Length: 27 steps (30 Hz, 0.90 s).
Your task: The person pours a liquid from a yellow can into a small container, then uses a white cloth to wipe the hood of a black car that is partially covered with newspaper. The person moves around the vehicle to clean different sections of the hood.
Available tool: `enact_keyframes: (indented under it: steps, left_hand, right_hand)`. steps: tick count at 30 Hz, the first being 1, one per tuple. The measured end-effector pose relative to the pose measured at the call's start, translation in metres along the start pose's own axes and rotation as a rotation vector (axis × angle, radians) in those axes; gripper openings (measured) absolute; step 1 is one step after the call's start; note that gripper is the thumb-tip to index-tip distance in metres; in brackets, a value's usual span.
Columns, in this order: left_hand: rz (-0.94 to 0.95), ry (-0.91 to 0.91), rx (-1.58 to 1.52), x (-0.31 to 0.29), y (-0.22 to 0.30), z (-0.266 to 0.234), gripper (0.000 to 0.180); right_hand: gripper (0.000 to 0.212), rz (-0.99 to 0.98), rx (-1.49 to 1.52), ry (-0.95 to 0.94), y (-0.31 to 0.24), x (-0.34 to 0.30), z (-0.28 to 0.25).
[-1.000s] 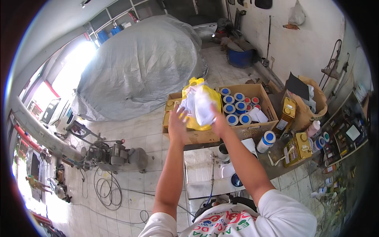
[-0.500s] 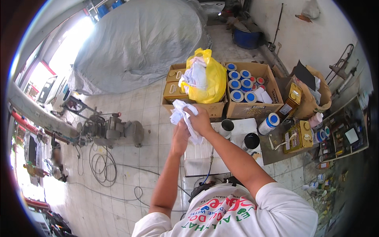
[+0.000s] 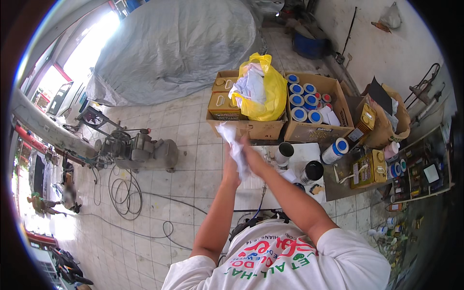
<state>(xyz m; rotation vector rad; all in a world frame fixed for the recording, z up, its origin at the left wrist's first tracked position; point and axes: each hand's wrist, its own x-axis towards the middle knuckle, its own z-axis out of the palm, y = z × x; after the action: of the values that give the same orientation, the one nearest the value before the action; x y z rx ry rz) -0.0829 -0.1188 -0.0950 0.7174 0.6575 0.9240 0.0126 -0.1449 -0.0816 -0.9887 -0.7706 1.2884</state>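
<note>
A crumpled white rag [image 3: 236, 151] is between my two hands, in front of the cardboard boxes and over the near left part of the worktop. My left hand [image 3: 230, 169] grips it from the left side. Against its other side is my right hand [image 3: 251, 157], closed on the cloth and smeared by motion. Just beyond the rag stands a box with gold cans and a yellow plastic bag [image 3: 271, 96] stuffed with white rags. Near my right forearm are a grey cup [image 3: 284, 152] and a black-lined cup [image 3: 313, 170] on a white sheet.
Another cardboard box [image 3: 319, 133] holds several blue-capped cans. To the right stand a white bottle [image 3: 335, 151] and a gold can [image 3: 369, 169]. An air compressor [image 3: 140, 149] and a coiled hose [image 3: 126, 198] are on the tiled floor at left. A grey cover [image 3: 169, 53] drapes something large behind.
The rag has changed from a bunched shape to a longer, upright one between my hands. My hands have shifted slightly in the picture, and the whole view has turned a little.
</note>
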Motion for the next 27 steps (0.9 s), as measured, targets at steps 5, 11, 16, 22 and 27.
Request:
enact_keyframes:
  steps: [5, 11, 16, 22, 27]
  left_hand:
    - [0.220, 0.073, -0.227, 0.037, -0.030, -0.054, 0.046]
    - [-0.138, -0.523, -0.610, 0.034, -0.030, -0.078, 0.045]
    - [-0.040, -0.317, -0.259, 0.015, -0.052, -0.078, 0.054]
    - [-0.320, -0.254, -0.367, -0.009, -0.060, -0.113, 0.060]
    - [-0.468, -0.026, 0.569, -0.013, -0.069, -0.135, 0.058]
  right_hand:
    - [0.084, -0.067, -0.365, -0.269, -0.001, -0.046, 0.013]
    - [0.093, 0.047, 0.847, -0.737, 0.035, -0.024, -0.085]
    - [0.063, 0.171, 0.168, 0.390, 0.045, -0.058, -0.053]
    - [0.036, 0.275, -0.135, 0.506, 0.113, -0.061, -0.071]
    - [0.040, 0.274, -0.482, 0.573, 0.138, -0.079, -0.084]
